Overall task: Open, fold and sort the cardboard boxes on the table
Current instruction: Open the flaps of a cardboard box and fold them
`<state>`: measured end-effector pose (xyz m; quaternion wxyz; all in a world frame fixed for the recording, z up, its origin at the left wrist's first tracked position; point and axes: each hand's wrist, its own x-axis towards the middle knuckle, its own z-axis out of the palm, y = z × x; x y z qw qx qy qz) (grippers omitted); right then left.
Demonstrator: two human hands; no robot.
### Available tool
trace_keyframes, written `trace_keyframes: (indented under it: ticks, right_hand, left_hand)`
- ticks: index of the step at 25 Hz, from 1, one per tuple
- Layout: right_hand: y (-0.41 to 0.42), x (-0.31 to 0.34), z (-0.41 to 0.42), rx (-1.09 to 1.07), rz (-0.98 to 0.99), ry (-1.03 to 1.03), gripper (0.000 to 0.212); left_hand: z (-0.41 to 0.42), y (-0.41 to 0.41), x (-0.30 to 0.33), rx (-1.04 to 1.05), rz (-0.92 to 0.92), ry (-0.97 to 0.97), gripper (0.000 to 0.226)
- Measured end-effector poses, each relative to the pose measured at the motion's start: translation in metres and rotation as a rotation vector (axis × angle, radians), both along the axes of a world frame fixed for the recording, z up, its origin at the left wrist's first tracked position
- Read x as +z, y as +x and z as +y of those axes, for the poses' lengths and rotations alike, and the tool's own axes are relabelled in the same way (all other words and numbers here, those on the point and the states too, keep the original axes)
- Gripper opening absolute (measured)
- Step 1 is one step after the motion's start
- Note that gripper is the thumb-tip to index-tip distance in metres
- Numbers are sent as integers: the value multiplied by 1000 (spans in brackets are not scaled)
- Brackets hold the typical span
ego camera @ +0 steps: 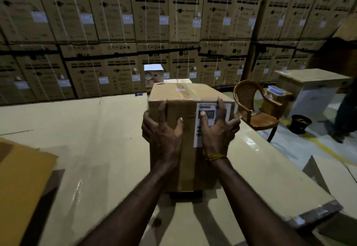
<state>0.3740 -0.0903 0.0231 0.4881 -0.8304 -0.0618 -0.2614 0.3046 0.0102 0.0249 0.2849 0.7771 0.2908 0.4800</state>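
Observation:
A tall brown cardboard box (185, 95), taped shut along its top and carrying a white barcode label (199, 135) on its near face, stands upright on the table (96, 149). My left hand (162, 131) grips its near left edge, forefinger reaching up to the top rim, thumb on the near face. My right hand (218, 128) holds the label side with fingers spread and curled, the outer ones hooked round the right edge. A flattened yellow-brown cardboard sheet (23, 178) lies at the table's near left.
Behind the box stand a white printed carton (153, 74) and another low box (178, 80). A brown plastic chair (255, 110), a black bin (301, 123) and a standing person (345, 101) are on the right. Stacked washing-machine cartons (116, 23) wall off the back.

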Motion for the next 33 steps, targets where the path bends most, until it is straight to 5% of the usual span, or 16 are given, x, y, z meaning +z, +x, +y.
trace_keyframes:
  ticks: [6, 10, 16, 21, 29, 33]
  right_hand:
    - [-52, 49, 55, 64, -67, -71, 61]
    - [-53, 63, 87, 199, -45, -343, 66]
    - [-42, 24, 61, 439, 245, -539, 78]
    - [-31, 6, 25, 629, 353, -669, 107]
    - [-31, -15, 34, 343, 127, -332, 78]
    - [-38, -14, 36, 362, 78, -254, 73]
  left_hand:
    - [57, -61, 49, 116, 28, -6, 49]
    - [101, -75, 55, 100, 191, 24, 54]
    - [118, -89, 11, -21, 489, -108, 56]
    - [113, -80, -6, -17, 466, -136, 57]
    - [106, -80, -10, -164, 466, -96, 97]
    - [99, -90, -14, -85, 451, -40, 93]
